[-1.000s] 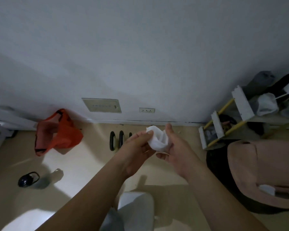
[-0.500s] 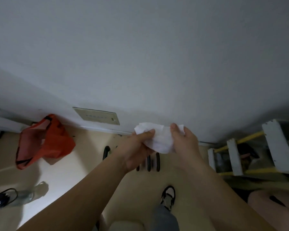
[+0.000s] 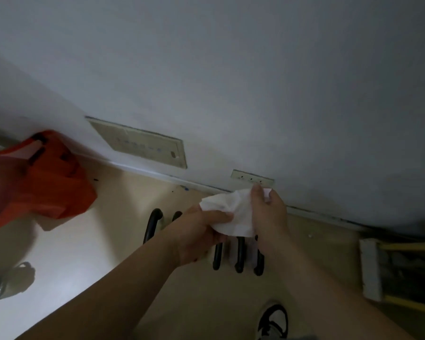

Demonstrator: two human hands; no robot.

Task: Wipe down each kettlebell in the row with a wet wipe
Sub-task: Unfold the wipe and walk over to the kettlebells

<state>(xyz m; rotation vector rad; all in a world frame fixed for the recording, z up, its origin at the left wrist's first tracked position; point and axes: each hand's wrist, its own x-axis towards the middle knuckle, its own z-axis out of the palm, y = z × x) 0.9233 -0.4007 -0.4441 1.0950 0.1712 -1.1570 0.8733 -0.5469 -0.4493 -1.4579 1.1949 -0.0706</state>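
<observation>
Along the top, a pale grey wall (image 3: 231, 69) fills most of the view, carrying a beige rectangular panel (image 3: 139, 143) and a small socket plate (image 3: 245, 177) low down. Below it lies a cream floor (image 3: 113, 241), with an orange bag (image 3: 35, 182) slumped against the wall at the left and a white-and-yellow rack (image 3: 378, 271) at the right edge. Black kettlebell handles (image 3: 239, 256) stand in a row on the floor, partly hidden behind the forearms. Both hands hold a white wet wipe (image 3: 231, 212) above them — the left hand (image 3: 196, 231) pinches its lower left edge, the right hand (image 3: 270, 217) curls round its right side. A black-and-white shoe (image 3: 274, 320) shows at the bottom.
</observation>
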